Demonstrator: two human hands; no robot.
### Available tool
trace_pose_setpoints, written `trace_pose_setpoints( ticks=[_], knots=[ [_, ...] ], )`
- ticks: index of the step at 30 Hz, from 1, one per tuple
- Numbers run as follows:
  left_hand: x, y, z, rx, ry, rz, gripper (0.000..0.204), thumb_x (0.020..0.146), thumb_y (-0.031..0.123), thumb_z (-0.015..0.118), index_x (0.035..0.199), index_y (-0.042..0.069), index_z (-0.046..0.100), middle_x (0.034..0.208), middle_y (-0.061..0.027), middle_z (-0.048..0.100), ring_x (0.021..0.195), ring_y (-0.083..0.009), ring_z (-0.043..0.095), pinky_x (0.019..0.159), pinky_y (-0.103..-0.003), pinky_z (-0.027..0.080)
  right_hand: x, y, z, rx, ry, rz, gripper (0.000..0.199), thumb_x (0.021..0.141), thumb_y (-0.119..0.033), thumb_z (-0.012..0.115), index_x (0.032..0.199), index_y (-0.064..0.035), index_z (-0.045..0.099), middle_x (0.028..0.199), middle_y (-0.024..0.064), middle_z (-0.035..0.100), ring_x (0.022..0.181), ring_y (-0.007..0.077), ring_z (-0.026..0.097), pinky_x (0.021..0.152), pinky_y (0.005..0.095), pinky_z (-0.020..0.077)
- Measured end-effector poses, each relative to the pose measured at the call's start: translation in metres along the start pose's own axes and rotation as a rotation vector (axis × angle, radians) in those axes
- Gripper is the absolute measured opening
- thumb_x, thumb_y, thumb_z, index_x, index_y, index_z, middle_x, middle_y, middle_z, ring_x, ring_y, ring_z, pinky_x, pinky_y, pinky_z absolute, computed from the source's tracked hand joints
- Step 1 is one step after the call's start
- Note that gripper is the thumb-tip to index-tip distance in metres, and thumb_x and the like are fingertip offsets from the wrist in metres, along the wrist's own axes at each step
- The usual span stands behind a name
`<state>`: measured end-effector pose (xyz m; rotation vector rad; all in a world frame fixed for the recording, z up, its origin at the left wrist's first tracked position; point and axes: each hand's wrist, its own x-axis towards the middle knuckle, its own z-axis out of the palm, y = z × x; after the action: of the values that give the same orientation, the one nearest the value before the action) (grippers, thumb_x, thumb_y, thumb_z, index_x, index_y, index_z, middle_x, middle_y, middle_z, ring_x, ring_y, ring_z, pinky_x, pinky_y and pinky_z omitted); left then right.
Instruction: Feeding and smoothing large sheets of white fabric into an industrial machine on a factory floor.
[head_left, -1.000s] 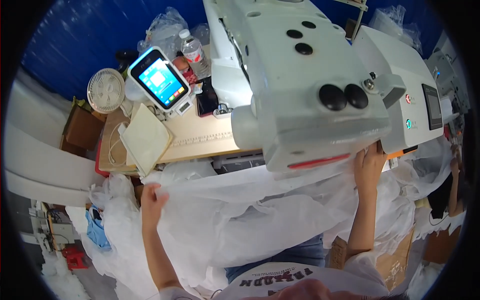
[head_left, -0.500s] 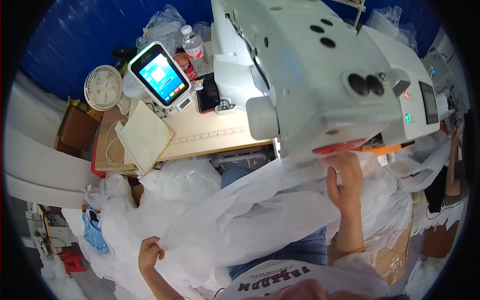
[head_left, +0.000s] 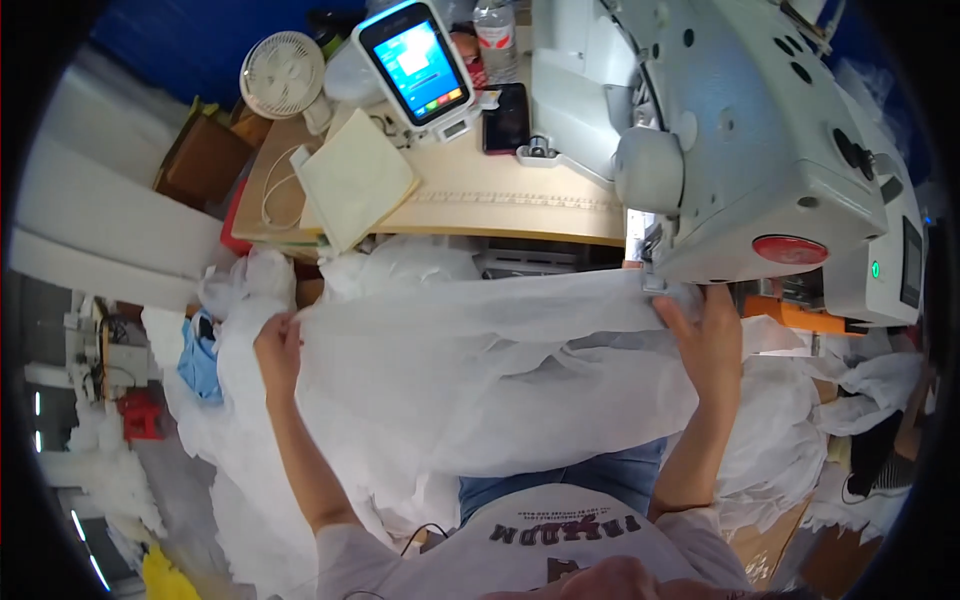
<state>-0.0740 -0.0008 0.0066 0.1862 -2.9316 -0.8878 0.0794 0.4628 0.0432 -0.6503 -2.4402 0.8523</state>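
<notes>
From my end I see the left hand [head_left: 278, 348] pinching the far left corner of the white cloth [head_left: 420, 370], which stretches along the table's near side [head_left: 500, 222] to the sewing machine [head_left: 760, 170] at right, where the right hand [head_left: 714, 340], partly hidden, touches it, grip impossible to tell.

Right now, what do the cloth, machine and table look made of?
Cloth: thin, matte fabric, possibly synthetic; translucent, soft folds. Machine: painted metal or plastic, semi-gloss; smooth pale shell with highlights. Table: wood or wood-look laminate, satin; pale tan top.
</notes>
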Motion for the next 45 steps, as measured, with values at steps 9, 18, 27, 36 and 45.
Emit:
trace_pose_setpoints(
  ticks=[9,18,27,36,45],
  knots=[
    [0.003,0.018,0.053,-0.432,-0.347,0.312,0.017,0.088,0.006,0.051,0.099,0.000,0.063,0.082,-0.0045,0.064,0.066,-0.0137,0.061,0.059,-0.026,0.049,-0.032,0.112,-0.074,0.258,-0.340,0.155,0.015,0.080,-0.007,0.062,0.093,-0.0012,0.065,0.081,0.0040,0.062,0.072,0.0076,0.053,0.063,0.0215,0.0426],
    [0.022,0.021,0.072,-1.516,-0.598,-0.335,0.010,0.085,0.001,0.054,0.091,0.005,0.061,0.091,-0.0036,0.060,0.077,-0.0134,0.057,0.067,-0.024,0.048,-0.013,0.088,-0.037,0.061,0.468,0.108,0.011,0.084,-0.012,0.061,0.081,-0.0028,0.058,0.069,0.0002,0.053,0.063,0.0066,0.047,0.055,0.0212,0.0365],
    [-0.025,0.069,0.067,-0.191,-0.228,0.322,0.004,0.079,0.008,0.064,0.079,0.005,0.060,0.073,0.0032,0.052,0.068,-0.0080,0.047,0.061,-0.024,0.039,0.012,0.097,-0.059,-0.339,0.323,0.047,0.014,0.086,-0.014,0.057,0.084,0.0002,0.057,0.068,0.0130,0.055,0.059,0.0233,0.052,0.056,0.0324,0.0412],
    [-0.014,0.080,0.082,-0.520,-0.200,0.323,0.012,0.082,0.007,0.061,0.077,-0.001,0.055,0.071,-0.0030,0.051,0.069,-0.0123,0.047,0.066,-0.024,0.039,0.037,0.123,-0.048,-0.468,0.396,-0.151,0.015,0.084,-0.004,0.048,0.095,0.0005,0.056,0.090,0.0179,0.055,0.089,0.0355,0.048,0.080,0.0447,0.0366],
    [-0.051,0.017,0.070,-0.352,-0.072,0.360,0.010,0.082,0.004,0.061,0.078,0.000,0.053,0.075,-0.0008,0.053,0.070,-0.0077,0.048,0.063,-0.023,0.040,0.010,0.085,-0.030,-0.315,0.637,-0.128,0.017,0.081,-0.003,0.053,0.097,0.0004,0.056,0.101,0.0166,0.055,0.100,0.0352,0.046,0.087,0.0403,0.0349]
  ],
)
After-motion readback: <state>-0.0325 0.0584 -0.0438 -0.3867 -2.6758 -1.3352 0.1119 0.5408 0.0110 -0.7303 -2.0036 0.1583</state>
